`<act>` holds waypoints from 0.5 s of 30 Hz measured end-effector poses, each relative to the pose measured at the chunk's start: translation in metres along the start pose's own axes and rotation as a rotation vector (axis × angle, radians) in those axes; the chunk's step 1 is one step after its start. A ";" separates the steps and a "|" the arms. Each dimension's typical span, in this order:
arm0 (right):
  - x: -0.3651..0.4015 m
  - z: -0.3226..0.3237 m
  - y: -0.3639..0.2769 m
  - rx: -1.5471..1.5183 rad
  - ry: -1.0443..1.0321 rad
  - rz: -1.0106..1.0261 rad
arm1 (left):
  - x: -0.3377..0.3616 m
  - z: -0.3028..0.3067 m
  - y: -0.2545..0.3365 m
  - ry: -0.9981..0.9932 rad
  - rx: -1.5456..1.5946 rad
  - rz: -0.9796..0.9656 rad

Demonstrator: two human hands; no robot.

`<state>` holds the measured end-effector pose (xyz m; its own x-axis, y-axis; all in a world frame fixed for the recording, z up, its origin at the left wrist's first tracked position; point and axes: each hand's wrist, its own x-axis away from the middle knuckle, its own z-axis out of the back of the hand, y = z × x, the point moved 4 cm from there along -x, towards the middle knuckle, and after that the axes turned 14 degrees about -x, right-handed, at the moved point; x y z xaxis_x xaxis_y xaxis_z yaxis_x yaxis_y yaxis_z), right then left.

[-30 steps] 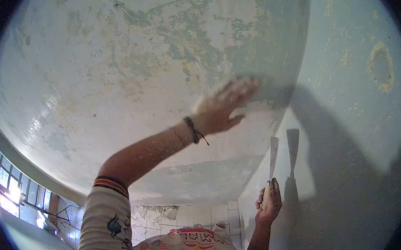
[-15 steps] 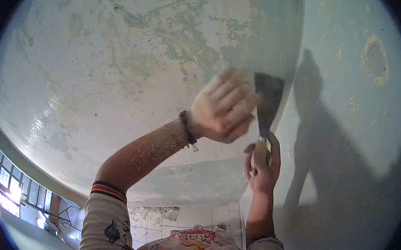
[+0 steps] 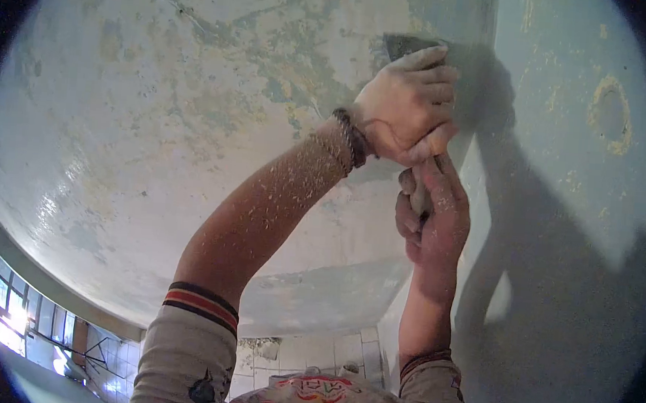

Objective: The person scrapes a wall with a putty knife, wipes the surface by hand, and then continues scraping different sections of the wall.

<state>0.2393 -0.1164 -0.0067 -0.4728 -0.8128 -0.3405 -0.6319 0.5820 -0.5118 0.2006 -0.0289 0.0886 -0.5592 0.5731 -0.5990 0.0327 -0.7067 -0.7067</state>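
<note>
A putty knife with a wide dark blade (image 3: 403, 47) is pressed up to the peeling surface near the corner. My right hand (image 3: 441, 210) is wrapped around its handle from below. Higher up, my left hand (image 3: 408, 106) is closed over the tool's neck and lower blade, hiding most of the metal. Its thumb side touches the fingertips of my right hand. Pale flakes cling to my left forearm, and a dark bracelet (image 3: 351, 140) circles that wrist.
The patchy painted surface (image 3: 194, 110) fills the upper left. A pale green wall (image 3: 563, 91) meets it at the right, carrying my shadow. Bright windows (image 3: 5, 303) and a tiled wall (image 3: 290, 353) show at the bottom.
The putty knife and my right hand have moved upward, the blade tilting left. My left hand, blurred beside the blade before, has come right and closed over the tool.
</note>
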 end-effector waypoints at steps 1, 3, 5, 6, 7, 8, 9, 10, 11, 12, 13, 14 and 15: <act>0.003 -0.003 -0.006 0.042 0.021 -0.004 | -0.003 0.002 -0.001 0.004 0.010 0.006; 0.014 0.005 -0.005 0.125 0.076 -0.023 | 0.001 0.001 0.006 0.010 0.023 0.016; 0.027 0.013 0.003 0.197 0.112 -0.023 | 0.011 -0.003 0.022 -0.019 0.087 0.057; 0.024 0.014 0.001 0.203 0.105 -0.016 | 0.012 -0.006 0.018 -0.009 0.081 0.056; 0.022 0.011 -0.002 0.194 0.095 -0.020 | 0.008 -0.003 0.013 0.032 0.072 0.043; 0.019 0.007 -0.005 0.185 0.086 -0.026 | 0.004 -0.002 0.009 0.071 0.066 0.032; 0.015 0.000 -0.012 0.158 0.089 -0.033 | 0.000 -0.002 0.003 0.078 0.082 0.060; 0.015 0.001 -0.011 0.161 0.096 -0.035 | -0.001 0.000 0.004 0.078 0.089 0.064; 0.013 0.002 -0.012 0.155 0.065 -0.029 | -0.002 0.003 0.003 0.043 0.080 0.064; 0.010 0.002 -0.012 0.151 0.034 -0.023 | -0.004 0.004 0.002 0.008 0.071 0.065; 0.014 0.008 -0.009 0.181 0.057 -0.039 | 0.001 0.002 0.007 0.015 0.070 0.064; 0.018 0.012 -0.006 0.188 0.058 -0.038 | 0.008 0.000 0.015 0.030 0.073 0.076; 0.022 0.015 -0.001 0.192 0.073 -0.047 | 0.015 -0.003 0.019 0.046 0.074 0.089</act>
<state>0.2383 -0.1355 -0.0255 -0.4930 -0.8307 -0.2585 -0.5292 0.5221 -0.6688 0.1958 -0.0322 0.0655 -0.5184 0.5243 -0.6756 0.0183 -0.7830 -0.6217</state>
